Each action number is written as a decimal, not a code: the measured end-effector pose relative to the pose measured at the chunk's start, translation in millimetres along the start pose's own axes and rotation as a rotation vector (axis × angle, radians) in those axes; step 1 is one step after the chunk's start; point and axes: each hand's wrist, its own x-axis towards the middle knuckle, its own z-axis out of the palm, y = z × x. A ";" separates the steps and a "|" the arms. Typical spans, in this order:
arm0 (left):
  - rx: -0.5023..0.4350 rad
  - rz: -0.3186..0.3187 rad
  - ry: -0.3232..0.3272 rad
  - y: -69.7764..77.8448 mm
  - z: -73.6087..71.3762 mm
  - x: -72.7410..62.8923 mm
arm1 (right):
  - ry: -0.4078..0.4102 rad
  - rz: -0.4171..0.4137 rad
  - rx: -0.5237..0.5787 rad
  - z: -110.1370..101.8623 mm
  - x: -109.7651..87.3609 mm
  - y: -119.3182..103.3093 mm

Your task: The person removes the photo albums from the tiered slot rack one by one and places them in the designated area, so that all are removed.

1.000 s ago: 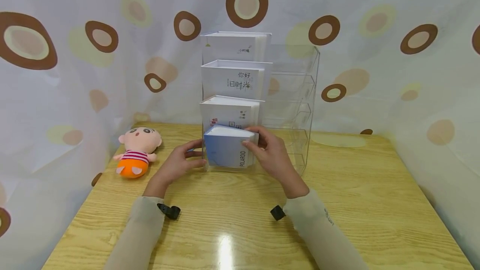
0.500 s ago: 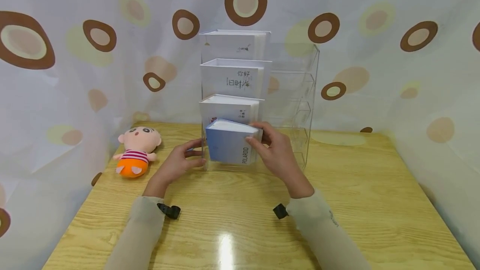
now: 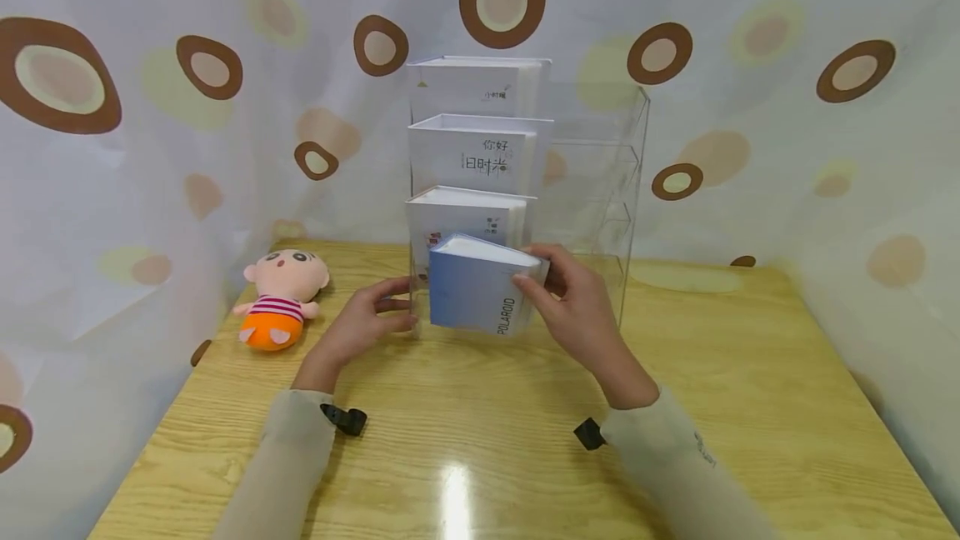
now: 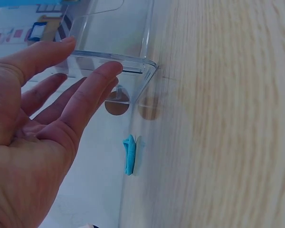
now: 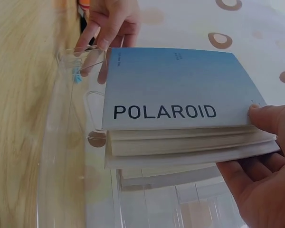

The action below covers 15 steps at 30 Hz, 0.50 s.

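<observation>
Fingers (image 5: 237, 180) of the right hand (image 3: 581, 315) pinching a blue-and-white rectangular POLAROID book (image 3: 474, 286), left hand (image 3: 358, 325) spread, nearly straight, against a clear plastic rack (image 3: 592, 177)

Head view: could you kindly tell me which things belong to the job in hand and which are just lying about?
Likely in the job:
- blue POLAROID book, in the right hand
- clear rack, left hand at its side
- white books in the rack

Lying about:
- plush doll on the table

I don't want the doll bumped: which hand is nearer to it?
Left. The left hand is just right of the doll, at the left edge of the rack; the right hand is farther right, holding the blue book.
</observation>
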 end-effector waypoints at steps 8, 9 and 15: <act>-0.036 -0.004 -0.009 -2.2 -1.0 -0.8 | -0.040 0.088 0.035 -3.1 -12.3 -1.4; -0.037 -0.004 -0.009 -2.6 -1.1 -0.8 | -0.049 0.104 0.041 -3.0 -13.8 -1.3; -0.030 0.009 -0.004 -0.7 -0.8 -0.8 | -0.101 0.196 0.044 -0.9 -22.4 0.6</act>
